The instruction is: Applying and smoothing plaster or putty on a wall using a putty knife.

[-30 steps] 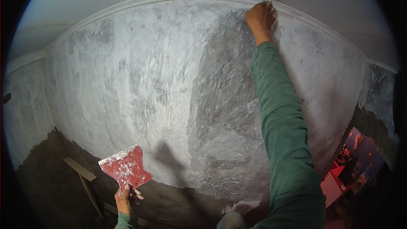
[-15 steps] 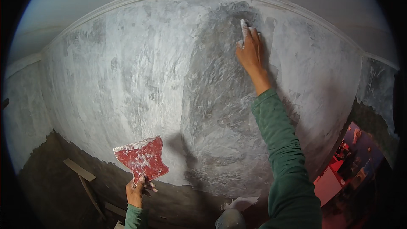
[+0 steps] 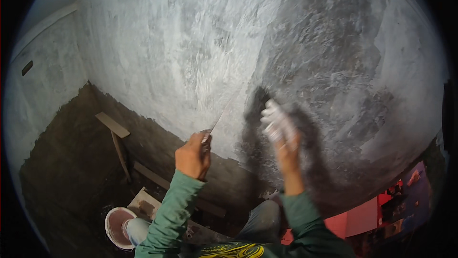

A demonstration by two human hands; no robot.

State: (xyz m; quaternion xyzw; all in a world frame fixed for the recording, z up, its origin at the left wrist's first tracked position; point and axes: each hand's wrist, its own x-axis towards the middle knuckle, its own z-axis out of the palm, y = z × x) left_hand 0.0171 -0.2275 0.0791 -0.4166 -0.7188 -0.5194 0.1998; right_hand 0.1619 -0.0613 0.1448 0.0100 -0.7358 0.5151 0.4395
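Observation:
My left hand [image 3: 193, 157] is closed around the handle of a putty spreader [image 3: 220, 116], turned edge-on so that only a thin line of its blade shows. It stands out in front of the wall [image 3: 210, 62], which is coated in patchy white and grey putty. My right hand [image 3: 282, 136] is to the right of the spreader, raised before a darker grey strip of the wall. White putty covers its fingers, and motion smears them, so whether they hold anything is hidden. Both forearms wear green sleeves.
A pinkish bucket [image 3: 119, 228] stands low at the left beside my leg, near a stained board [image 3: 144, 203]. A wooden plank [image 3: 113, 124] on a prop leans by the dark uncoated lower wall [image 3: 62, 162]. Red furniture [image 3: 360, 217] is at the lower right.
My right hand has come down from high on the wall toward the spreader. My left hand has moved up and right, turning the red spreader from face-on to edge-on. The view has tilted down and left.

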